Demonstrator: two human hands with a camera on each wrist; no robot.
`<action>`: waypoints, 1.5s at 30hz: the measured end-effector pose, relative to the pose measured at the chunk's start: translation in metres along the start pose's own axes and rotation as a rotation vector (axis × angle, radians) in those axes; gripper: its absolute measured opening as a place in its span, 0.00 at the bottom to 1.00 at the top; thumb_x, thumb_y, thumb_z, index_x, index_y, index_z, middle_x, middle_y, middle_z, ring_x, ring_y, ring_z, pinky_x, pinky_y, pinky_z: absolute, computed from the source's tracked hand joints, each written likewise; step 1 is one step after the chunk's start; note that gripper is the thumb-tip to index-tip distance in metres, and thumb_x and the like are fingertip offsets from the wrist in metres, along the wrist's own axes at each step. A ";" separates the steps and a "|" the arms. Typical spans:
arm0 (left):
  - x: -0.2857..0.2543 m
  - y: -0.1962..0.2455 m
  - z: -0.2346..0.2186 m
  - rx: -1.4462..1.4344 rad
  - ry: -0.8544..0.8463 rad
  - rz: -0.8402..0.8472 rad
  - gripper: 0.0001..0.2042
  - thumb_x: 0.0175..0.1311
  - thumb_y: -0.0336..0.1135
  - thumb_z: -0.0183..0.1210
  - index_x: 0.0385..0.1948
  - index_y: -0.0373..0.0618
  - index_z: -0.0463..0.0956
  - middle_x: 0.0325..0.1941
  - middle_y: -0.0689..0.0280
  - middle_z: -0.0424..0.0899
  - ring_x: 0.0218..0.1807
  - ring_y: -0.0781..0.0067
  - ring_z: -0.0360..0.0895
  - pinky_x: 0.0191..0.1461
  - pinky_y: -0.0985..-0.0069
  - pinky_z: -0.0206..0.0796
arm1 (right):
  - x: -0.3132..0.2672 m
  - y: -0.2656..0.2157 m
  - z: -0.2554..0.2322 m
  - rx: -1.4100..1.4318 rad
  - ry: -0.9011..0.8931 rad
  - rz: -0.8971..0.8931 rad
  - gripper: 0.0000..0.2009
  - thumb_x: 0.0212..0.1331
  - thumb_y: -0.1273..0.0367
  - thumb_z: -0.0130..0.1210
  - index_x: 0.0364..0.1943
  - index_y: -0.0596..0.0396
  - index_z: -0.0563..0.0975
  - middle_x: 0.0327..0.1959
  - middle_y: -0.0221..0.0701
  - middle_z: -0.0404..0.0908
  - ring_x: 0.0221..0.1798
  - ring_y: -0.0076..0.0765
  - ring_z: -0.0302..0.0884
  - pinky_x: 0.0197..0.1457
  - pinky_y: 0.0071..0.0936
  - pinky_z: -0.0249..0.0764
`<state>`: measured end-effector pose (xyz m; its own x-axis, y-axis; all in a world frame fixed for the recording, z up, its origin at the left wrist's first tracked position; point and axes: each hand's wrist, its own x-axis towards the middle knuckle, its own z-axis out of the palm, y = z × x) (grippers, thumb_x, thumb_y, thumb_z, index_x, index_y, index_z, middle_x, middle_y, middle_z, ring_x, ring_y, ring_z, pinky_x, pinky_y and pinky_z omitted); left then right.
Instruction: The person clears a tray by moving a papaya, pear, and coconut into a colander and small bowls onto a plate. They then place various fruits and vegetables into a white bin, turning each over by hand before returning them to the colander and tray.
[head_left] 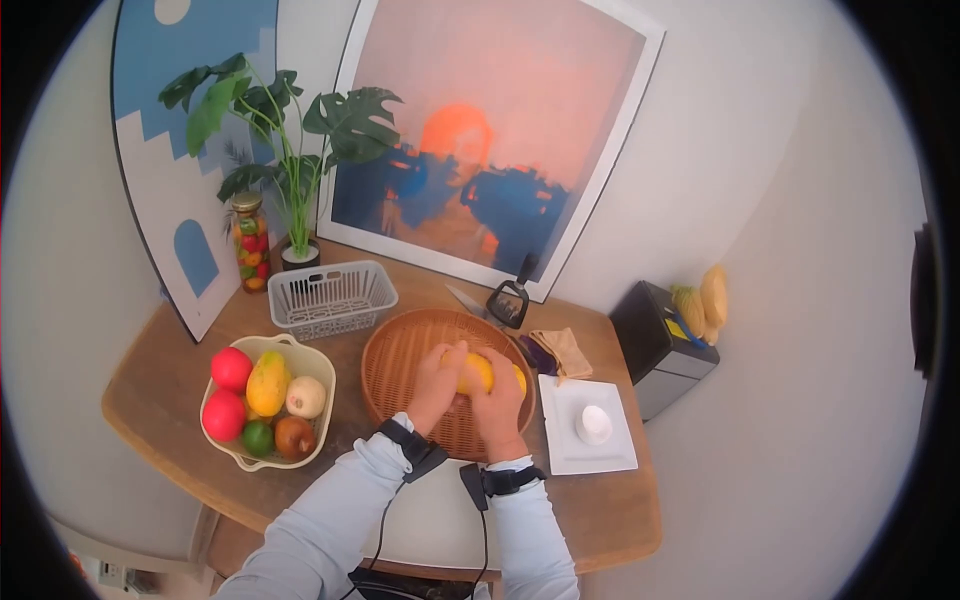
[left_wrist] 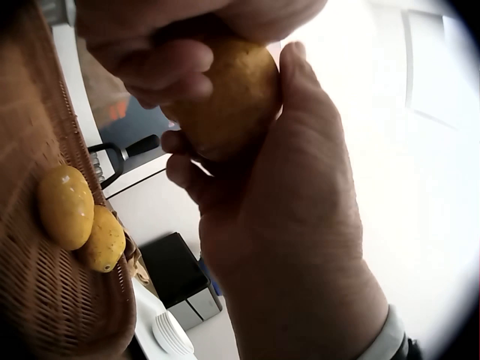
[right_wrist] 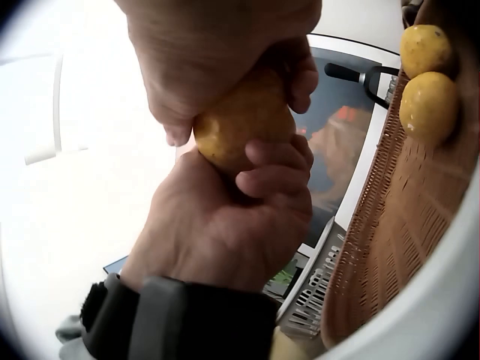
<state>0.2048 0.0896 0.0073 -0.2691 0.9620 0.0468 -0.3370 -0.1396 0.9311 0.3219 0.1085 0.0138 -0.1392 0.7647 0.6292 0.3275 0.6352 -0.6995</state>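
In the head view, my left hand (head_left: 434,388) and right hand (head_left: 497,402) come together over a round brown woven basket (head_left: 385,375). Between them they grip a yellow mango (head_left: 474,374), held above the basket. The left wrist view has the mango (left_wrist: 244,97) with fingers curled about it from both sides, its ends partly covered. Thumb and fingers also wrap the mango (right_wrist: 240,127) in the right wrist view. Two more yellow mangoes, one whole (left_wrist: 66,208) and one speckled (left_wrist: 106,241), lie side by side against the basket's wall.
At left, a cream basin (head_left: 325,425) holds several fruits and vegetables. Behind stand a grey plastic basket (head_left: 335,300), a jar (head_left: 250,245) and a potted plant (head_left: 298,180). A black-handled grater (head_left: 508,303) and folded cloth (head_left: 562,352) lie behind right, beside a white plate (head_left: 620,440) bearing a small white bowl (head_left: 594,424).
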 end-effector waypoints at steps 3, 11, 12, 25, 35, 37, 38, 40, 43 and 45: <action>0.011 -0.012 -0.013 -0.090 -0.028 -0.003 0.17 0.70 0.50 0.57 0.37 0.42 0.76 0.28 0.65 0.78 0.23 0.80 0.75 0.18 0.81 0.63 | -0.001 -0.010 0.007 -0.118 0.025 -0.186 0.19 0.65 0.56 0.59 0.45 0.61 0.78 0.36 0.44 0.81 0.45 0.50 0.80 0.49 0.37 0.75; 0.002 0.002 0.003 0.275 -0.029 0.165 0.19 0.69 0.52 0.58 0.37 0.42 0.79 0.27 0.65 0.80 0.19 0.79 0.73 0.18 0.79 0.63 | -0.001 0.018 -0.002 0.237 -0.067 0.379 0.23 0.67 0.50 0.57 0.47 0.59 0.79 0.39 0.37 0.82 0.37 0.29 0.80 0.38 0.26 0.76; 0.000 0.009 0.001 0.271 -0.037 0.073 0.19 0.69 0.52 0.58 0.37 0.42 0.79 0.28 0.65 0.81 0.19 0.79 0.73 0.19 0.80 0.64 | -0.001 0.028 -0.002 0.204 -0.128 0.261 0.24 0.65 0.50 0.58 0.51 0.57 0.77 0.37 0.33 0.80 0.32 0.24 0.79 0.32 0.20 0.74; -0.077 0.051 -0.046 0.958 -1.181 -0.141 0.22 0.63 0.48 0.64 0.46 0.35 0.75 0.33 0.63 0.81 0.30 0.76 0.80 0.34 0.78 0.73 | -0.064 -0.040 -0.077 0.118 -1.272 0.475 0.30 0.55 0.54 0.67 0.57 0.57 0.72 0.45 0.32 0.80 0.41 0.30 0.80 0.38 0.25 0.79; -0.094 0.042 -0.035 1.374 -1.248 0.093 0.17 0.61 0.41 0.64 0.43 0.36 0.80 0.35 0.49 0.84 0.43 0.48 0.82 0.47 0.61 0.72 | -0.094 -0.028 -0.062 -0.570 -1.150 0.119 0.19 0.46 0.59 0.69 0.36 0.60 0.83 0.39 0.45 0.85 0.46 0.54 0.82 0.47 0.43 0.78; -0.092 0.040 -0.032 1.443 -1.275 0.018 0.18 0.59 0.41 0.65 0.44 0.36 0.80 0.35 0.49 0.84 0.42 0.48 0.82 0.48 0.61 0.72 | -0.093 -0.036 -0.066 -0.423 -1.228 0.107 0.20 0.45 0.60 0.71 0.38 0.61 0.83 0.38 0.43 0.85 0.44 0.53 0.82 0.49 0.42 0.77; -0.094 0.037 -0.030 1.461 -1.300 0.013 0.18 0.59 0.41 0.65 0.44 0.36 0.80 0.35 0.48 0.84 0.42 0.47 0.82 0.48 0.61 0.72 | -0.095 -0.039 -0.065 -0.437 -1.260 0.103 0.21 0.44 0.60 0.71 0.39 0.60 0.82 0.39 0.44 0.85 0.45 0.53 0.82 0.49 0.42 0.77; -0.097 0.027 -0.028 1.494 -1.350 0.000 0.19 0.58 0.41 0.65 0.44 0.35 0.79 0.34 0.48 0.84 0.41 0.46 0.82 0.48 0.62 0.72 | -0.102 -0.045 -0.058 -0.465 -1.324 0.094 0.22 0.44 0.61 0.72 0.42 0.60 0.82 0.41 0.44 0.85 0.46 0.53 0.82 0.49 0.42 0.77; -0.098 0.006 -0.032 1.495 -1.400 -0.001 0.18 0.57 0.41 0.66 0.42 0.36 0.80 0.33 0.48 0.84 0.40 0.46 0.81 0.48 0.62 0.73 | -0.119 -0.021 -0.040 -0.324 -1.465 0.048 0.25 0.46 0.60 0.72 0.47 0.59 0.81 0.43 0.45 0.84 0.47 0.53 0.82 0.50 0.42 0.77; -0.092 0.000 -0.032 1.452 -1.415 -0.092 0.23 0.57 0.42 0.67 0.48 0.33 0.76 0.40 0.46 0.84 0.45 0.46 0.81 0.51 0.62 0.72 | -0.124 -0.019 -0.036 -0.257 -1.444 0.318 0.23 0.50 0.60 0.69 0.48 0.58 0.80 0.45 0.45 0.84 0.48 0.52 0.82 0.51 0.43 0.77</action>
<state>0.2009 -0.0064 -0.0085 0.6984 0.5265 -0.4849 0.7156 -0.5275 0.4579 0.3664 -0.0020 -0.0391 -0.7596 0.4065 -0.5077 0.6498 0.5076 -0.5658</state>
